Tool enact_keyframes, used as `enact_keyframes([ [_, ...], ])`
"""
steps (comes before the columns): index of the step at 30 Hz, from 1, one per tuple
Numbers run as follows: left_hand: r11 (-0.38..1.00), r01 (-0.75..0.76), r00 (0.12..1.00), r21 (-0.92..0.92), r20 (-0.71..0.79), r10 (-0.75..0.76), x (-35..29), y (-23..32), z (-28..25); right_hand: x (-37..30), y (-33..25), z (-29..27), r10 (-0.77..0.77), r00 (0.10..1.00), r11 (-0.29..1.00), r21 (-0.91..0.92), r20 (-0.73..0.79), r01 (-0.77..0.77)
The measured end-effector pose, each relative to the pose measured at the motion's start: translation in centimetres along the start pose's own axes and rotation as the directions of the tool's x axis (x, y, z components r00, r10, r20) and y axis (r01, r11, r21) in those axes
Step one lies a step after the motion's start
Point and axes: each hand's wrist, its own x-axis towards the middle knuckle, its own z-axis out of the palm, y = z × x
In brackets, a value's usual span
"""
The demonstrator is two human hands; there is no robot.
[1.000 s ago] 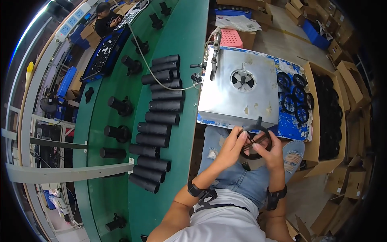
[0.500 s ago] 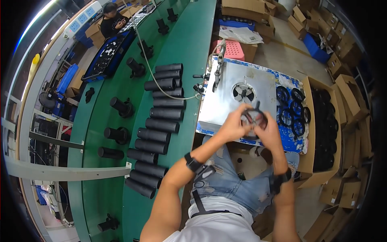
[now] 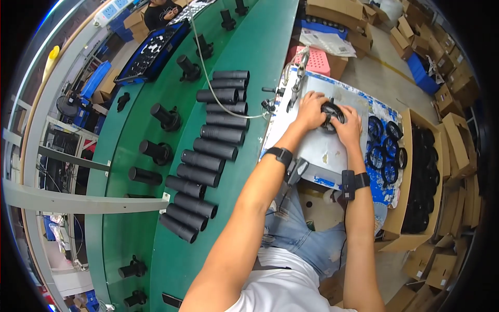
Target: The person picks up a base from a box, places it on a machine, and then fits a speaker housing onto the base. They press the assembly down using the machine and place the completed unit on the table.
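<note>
A black ring-shaped part (image 3: 339,111) lies between my hands on the silver metal plate (image 3: 318,151), over the spot of the round fixture, which the ring and fingers now hide. My left hand (image 3: 313,111) grips the ring's left side, thumb toward its near edge. On the opposite side my right hand (image 3: 349,127) has fingers curled round the rim and the thumb on top. Right of the plate, several similar black rings (image 3: 375,157) lie on a worn blue-and-white board (image 3: 377,179). A metal hand tool with a hose (image 3: 297,83) stands at the plate's far left corner.
On the green bench (image 3: 234,182) to my left lies a row of black tubes (image 3: 222,134). Beyond them, black flanged parts (image 3: 166,118) stand on a green conveyor. A cardboard box (image 3: 396,223) of black parts sits at right. Another person (image 3: 158,15) works at far left.
Both hands have carried the black ring forward, away from me, and brought it down onto the fixture. The view has shifted slightly, and the conveyor parts have moved toward me.
</note>
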Motion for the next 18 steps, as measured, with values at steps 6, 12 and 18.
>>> enact_keyframes([
  [6, 0.981, -0.176, 0.981, 0.078, 0.1, 0.168, -1.1, -1.6, 0.2, -0.9, 2.0, -0.4, -0.104, 0.994, 0.994, -0.039, 0.036, 0.105],
  [12, 0.953, -0.267, 0.961, 0.142, 0.111, 0.252, 0.0, -2.8, -1.7, -4.2, -2.3, 0.6, -0.112, 0.994, 0.983, -0.147, -0.006, 0.109],
  [18, 0.985, -0.116, 0.993, 0.125, -0.001, 0.117, -1.7, -0.3, 1.0, -1.9, -0.1, -1.8, -0.176, 0.972, 0.961, -0.188, 0.158, 0.204],
])
